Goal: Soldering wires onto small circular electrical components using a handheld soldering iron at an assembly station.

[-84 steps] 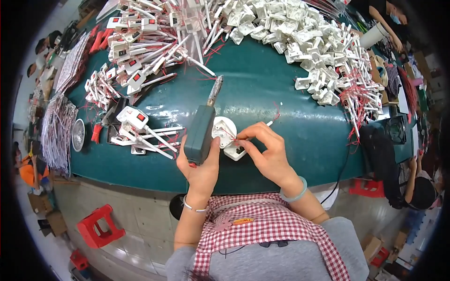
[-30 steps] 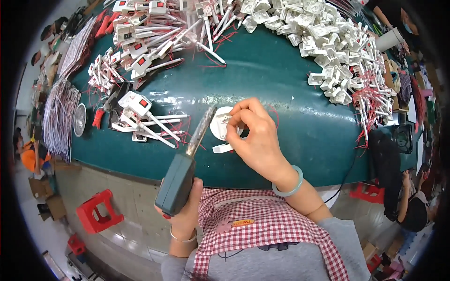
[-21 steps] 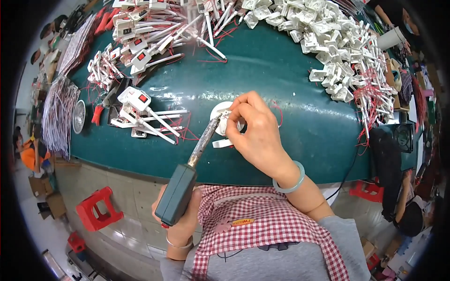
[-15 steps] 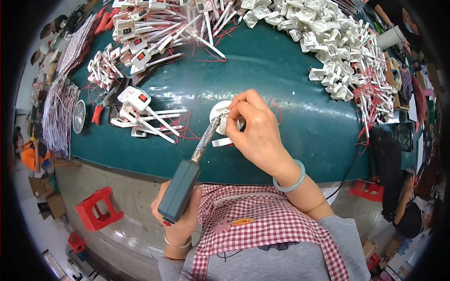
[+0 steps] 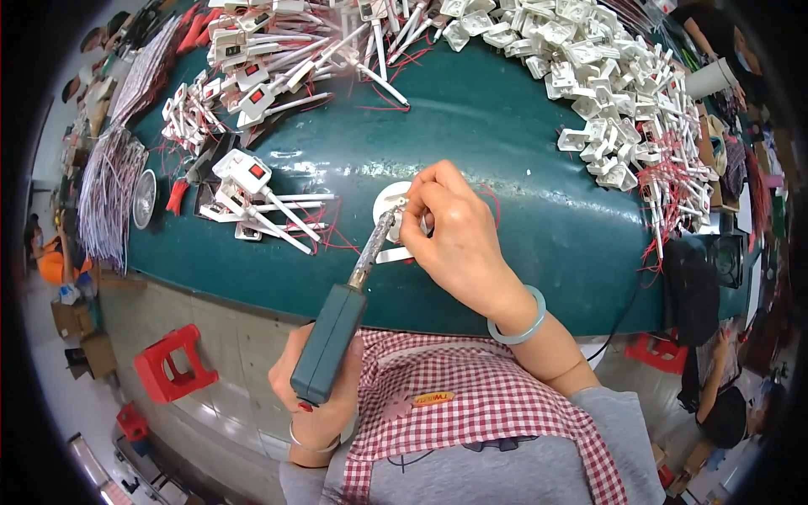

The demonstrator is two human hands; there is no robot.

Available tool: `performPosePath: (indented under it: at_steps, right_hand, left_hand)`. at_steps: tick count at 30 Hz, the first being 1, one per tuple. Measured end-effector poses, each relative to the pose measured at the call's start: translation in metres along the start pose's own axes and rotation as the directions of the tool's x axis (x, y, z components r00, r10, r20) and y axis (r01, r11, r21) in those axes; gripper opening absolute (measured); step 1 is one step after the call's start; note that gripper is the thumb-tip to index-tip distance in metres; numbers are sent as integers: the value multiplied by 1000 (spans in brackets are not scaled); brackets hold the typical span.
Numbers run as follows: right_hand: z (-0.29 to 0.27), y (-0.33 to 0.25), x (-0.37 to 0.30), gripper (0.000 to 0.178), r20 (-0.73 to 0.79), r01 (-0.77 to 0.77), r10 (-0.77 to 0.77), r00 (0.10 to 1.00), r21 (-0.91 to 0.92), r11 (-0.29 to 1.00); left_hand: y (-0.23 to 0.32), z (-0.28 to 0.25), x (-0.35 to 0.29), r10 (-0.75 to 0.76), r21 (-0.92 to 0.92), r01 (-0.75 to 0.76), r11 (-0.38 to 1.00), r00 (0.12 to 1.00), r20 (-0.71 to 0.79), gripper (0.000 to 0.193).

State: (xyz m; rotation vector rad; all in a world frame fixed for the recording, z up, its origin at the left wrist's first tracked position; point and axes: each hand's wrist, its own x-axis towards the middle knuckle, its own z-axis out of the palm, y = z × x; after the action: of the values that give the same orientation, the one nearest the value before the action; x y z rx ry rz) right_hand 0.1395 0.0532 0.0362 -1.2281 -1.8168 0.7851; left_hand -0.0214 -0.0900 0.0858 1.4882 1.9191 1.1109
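My left hand is wrapped round the dark green body of a soldering gun. Its stained metal barrel slants up and away, with the tip against a small white plastic part on the table. At that tip, the bent fingers of my right hand pinch together; what lies between them is too small and covered to name. A red wire curves out beyond that hand. Just below the white part, a flat white strip lies partly under my right fingers.
White switch boxes with rods and red wires lie left of my hands, near a metal bowl. More boxes fill the far left. White plastic housings heap at the far right. A red stool stands on the floor.
The soldering gun's body has shifted slightly to the right, its tip staying at the white part. My right hand keeps its pinch. The whole view has moved a little.
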Motion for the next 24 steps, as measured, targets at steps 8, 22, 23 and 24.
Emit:
performPosePath:
  at_steps: [8,22,23,24]
  right_hand:
    - [0,1,0,5,-1,10,-10,1000,28,1000]
    - [1,4,-4,5,-11,4,-3,1000,92,996]
    - [1,4,-4,5,-11,4,-3,1000,92,996]
    - [2,5,-5,5,-25,18,-16,1000,98,995]
  left_hand:
    - [4,-1,-3,116,116,-113,987,993,-26,21]
    - [9,2,-6,29,83,-24,996,998,-50,19]
    - [8,2,-6,27,60,-22,998,996,-87,18]
    - [7,2,-7,27,60,-22,998,996,-87,18]
